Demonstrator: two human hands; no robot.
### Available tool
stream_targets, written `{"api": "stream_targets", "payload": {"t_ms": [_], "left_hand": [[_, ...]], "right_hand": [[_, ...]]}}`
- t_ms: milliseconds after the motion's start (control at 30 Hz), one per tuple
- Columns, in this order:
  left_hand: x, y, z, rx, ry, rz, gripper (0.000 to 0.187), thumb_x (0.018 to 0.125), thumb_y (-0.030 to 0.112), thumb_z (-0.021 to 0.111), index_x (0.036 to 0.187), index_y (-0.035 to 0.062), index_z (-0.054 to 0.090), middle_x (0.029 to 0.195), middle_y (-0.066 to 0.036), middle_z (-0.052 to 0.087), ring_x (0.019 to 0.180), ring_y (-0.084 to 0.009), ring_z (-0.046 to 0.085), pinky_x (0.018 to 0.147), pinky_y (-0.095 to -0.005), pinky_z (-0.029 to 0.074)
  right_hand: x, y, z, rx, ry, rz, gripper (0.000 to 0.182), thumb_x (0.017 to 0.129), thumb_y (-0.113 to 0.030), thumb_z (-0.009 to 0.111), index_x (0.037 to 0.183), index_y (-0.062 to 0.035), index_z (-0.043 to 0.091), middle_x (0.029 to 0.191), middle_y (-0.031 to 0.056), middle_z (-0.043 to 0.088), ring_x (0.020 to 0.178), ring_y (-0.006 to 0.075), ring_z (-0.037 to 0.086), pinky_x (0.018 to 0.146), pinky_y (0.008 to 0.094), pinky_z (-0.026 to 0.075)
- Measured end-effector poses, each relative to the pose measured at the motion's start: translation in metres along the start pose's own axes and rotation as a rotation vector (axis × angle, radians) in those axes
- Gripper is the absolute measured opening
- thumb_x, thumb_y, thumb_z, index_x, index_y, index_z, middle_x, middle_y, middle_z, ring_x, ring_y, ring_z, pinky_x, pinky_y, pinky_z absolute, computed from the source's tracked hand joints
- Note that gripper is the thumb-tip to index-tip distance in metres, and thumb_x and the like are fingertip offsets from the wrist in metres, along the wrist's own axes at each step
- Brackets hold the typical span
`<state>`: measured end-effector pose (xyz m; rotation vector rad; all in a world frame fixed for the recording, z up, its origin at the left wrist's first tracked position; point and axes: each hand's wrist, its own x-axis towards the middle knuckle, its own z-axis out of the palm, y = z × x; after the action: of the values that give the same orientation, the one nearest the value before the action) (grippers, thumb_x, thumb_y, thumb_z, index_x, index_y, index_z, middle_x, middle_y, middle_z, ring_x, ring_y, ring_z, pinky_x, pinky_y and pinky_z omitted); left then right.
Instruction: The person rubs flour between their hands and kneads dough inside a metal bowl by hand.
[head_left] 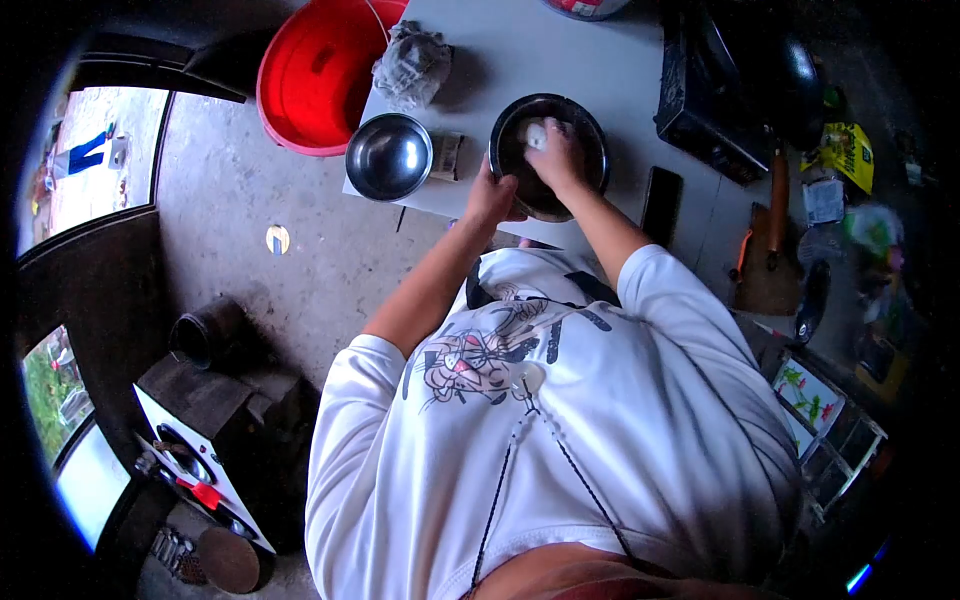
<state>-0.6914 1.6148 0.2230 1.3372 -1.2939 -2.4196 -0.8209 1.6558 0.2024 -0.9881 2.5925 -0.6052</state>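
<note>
A dark round bowl (597,165) stands at the front edge of the white table (500,50). My left hand (491,195) grips the bowl's left rim, fingers wrapped round its side. Inside the bowl, my right hand (560,158) is closed round a small white lump (536,135); what the lump is cannot be made out. To the left sits an empty shiny metal bowl (389,157), beside a small flat packet (446,157). A crumpled grey cloth (412,65) lies behind it.
A red bucket (320,75) is at the table's left side. A black phone-like slab (661,203) lies right of the bowl. Behind it stands a black box-shaped appliance (705,110). A cleaver with a wooden handle (778,205) is further right. A stove-like unit (200,430) stands lower left.
</note>
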Motion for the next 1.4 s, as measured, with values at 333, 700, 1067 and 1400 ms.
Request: {"api": "stream_targets", "payload": {"t_ms": [333, 700, 1067, 1400], "left_hand": [[0.004, -0.006, -0.036, -0.002, -0.112, -0.060, 0.038, 0.077, 0.012, 0.047, 0.113, 0.0146, 0.033, 0.091, -0.011, 0.054, 0.065, -0.0256, 0.059, 0.047, -0.0372, 0.052], [-0.003, -0.002, -0.011, 0.076, -0.038, 0.038, 0.043, 0.076, 0.011, 0.048, 0.116, 0.0143, 0.031, 0.086, -0.011, 0.056, 0.064, -0.0247, 0.059, 0.048, -0.0384, 0.052], [-0.002, -0.013, -0.041, -0.021, -0.081, -0.091, 0.034, 0.075, 0.010, 0.044, 0.109, 0.0098, 0.037, 0.085, -0.012, 0.055, 0.067, -0.0244, 0.059, 0.052, -0.0396, 0.053], [0.000, -0.013, -0.038, -0.052, -0.105, -0.074, 0.039, 0.076, 0.013, 0.044, 0.113, 0.0110, 0.031, 0.089, -0.013, 0.053, 0.064, -0.0255, 0.059, 0.049, -0.0385, 0.053]], "right_hand": [[-0.023, 0.016, -0.039, 0.117, -0.643, -0.788, 0.031, 0.058, -0.002, 0.055, 0.089, -0.0016, 0.057, 0.094, 0.0166, 0.054, 0.088, 0.0306, 0.052, 0.079, 0.0348, 0.041], [-0.031, -0.012, 0.009, -0.003, -0.105, -0.432, 0.013, 0.062, -0.003, 0.053, 0.075, 0.0001, 0.054, 0.078, 0.0195, 0.054, 0.079, 0.0346, 0.052, 0.071, 0.0408, 0.041], [-0.019, 0.023, -0.051, 1.054, -0.612, -0.006, 0.045, 0.071, -0.004, 0.050, 0.116, -0.0061, 0.041, 0.098, 0.0067, 0.053, 0.087, 0.0147, 0.052, 0.079, 0.0264, 0.041], [-0.003, 0.003, -0.032, -0.243, -0.410, -0.246, 0.043, 0.078, -0.028, 0.045, 0.112, -0.0026, 0.040, 0.109, 0.0246, 0.041, 0.089, 0.0386, 0.050, 0.073, 0.0427, 0.042]]}}
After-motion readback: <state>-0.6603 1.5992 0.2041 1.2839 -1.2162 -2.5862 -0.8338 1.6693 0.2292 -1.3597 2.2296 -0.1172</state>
